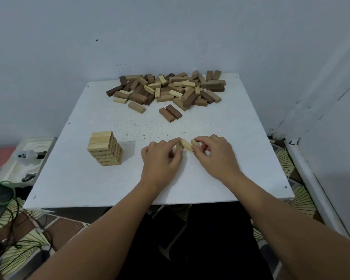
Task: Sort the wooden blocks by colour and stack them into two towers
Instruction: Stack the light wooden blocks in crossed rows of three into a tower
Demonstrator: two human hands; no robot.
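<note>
Head view: one light tower (105,148) stands on the table's (230,158) left. Mixed pile (168,89) far side; two dark blocks (170,113) near it. Left hand (162,158) and right hand (214,152) pinch light blocks (187,146) at centre; count unclear, one's long axis runs diagonally.

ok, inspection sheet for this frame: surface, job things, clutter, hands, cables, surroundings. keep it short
Surface: white table, speckled with dark marks around its middle.
Job's things: light tower standing near the left side; mixed pile of light and dark blocks at the far edge; two dark blocks lying side by side just in front of the pile; no dark tower seen.
Clutter: nothing seen on the table beyond blocks.
Hands: left hand and right hand each pinch light blocks low over the table; the count is unclear.
Cables: green cord and dark cords on the floor at left.
Surroundings: white walls in a corner, patterned floor, tray with small items at left.
</note>
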